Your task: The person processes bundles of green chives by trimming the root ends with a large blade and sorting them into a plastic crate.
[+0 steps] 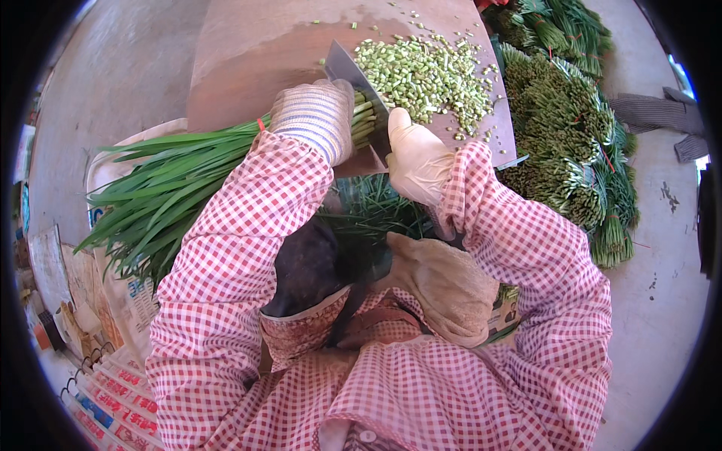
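Observation:
My left hand [314,113], in a striped knit glove, is wrapped round a bunch of garlic chives [184,161]. The long flat leaves fan out to the left, and a red band [261,125] ties the bunch near my wrist. Pale stem ends stick out past my fingers to the right. A broad-bladed knife [353,71] stands on edge against those ends. My right hand [418,159], in a pale thin glove, closes on it; its handle is mostly hidden. Short cut stem pieces [429,79] lie heaped beyond the blade on a reddish-brown board [248,64].
Stacked tied bunches of green stems [560,128] line the board's right side. A grey knit sleeve [658,113] lies on the floor farther right. Loose green leaves [376,207] lie below the board's near edge. Printed sacks [120,398] are at the lower left.

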The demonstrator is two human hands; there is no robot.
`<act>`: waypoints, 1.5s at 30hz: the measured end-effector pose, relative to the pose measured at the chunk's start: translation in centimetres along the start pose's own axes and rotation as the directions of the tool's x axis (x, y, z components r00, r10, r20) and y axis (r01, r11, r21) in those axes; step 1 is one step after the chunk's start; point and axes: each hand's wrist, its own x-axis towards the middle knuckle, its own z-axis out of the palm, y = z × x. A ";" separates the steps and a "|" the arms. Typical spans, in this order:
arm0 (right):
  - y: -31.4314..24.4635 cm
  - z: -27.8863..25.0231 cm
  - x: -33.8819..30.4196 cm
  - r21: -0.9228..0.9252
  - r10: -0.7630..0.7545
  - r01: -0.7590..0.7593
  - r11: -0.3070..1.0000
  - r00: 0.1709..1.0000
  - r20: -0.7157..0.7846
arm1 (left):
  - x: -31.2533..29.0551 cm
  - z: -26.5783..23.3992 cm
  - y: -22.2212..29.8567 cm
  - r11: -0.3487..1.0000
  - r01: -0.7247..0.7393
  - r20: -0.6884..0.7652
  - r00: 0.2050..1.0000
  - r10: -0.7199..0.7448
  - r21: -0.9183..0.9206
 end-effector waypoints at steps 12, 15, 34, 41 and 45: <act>4.2 -1.4 3.0 0.463 0.090 -0.014 0.886 0.986 -0.142 | -5.6 1.0 -4.4 0.996 0.074 -0.239 0.969 -0.059 0.055; 6.8 -1.6 3.8 0.435 0.115 -0.001 0.900 0.965 -0.236 | -6.7 3.1 -7.3 0.990 0.139 -0.224 0.965 -0.139 -0.015; -0.8 5.8 -9.4 0.837 -0.510 0.462 0.293 0.816 -0.272 | -21.5 15.2 -5.3 0.941 -0.296 -0.586 0.738 0.334 0.164; -1.0 7.1 -9.8 0.649 -0.529 0.657 0.382 0.732 -0.429 | -21.2 10.9 -5.7 0.974 -0.207 -0.268 0.937 0.225 0.092; -1.4 6.9 -10.5 0.545 -0.578 0.709 0.449 0.695 -0.428 | -19.7 11.1 -5.1 0.946 -0.316 -0.238 0.915 0.325 0.078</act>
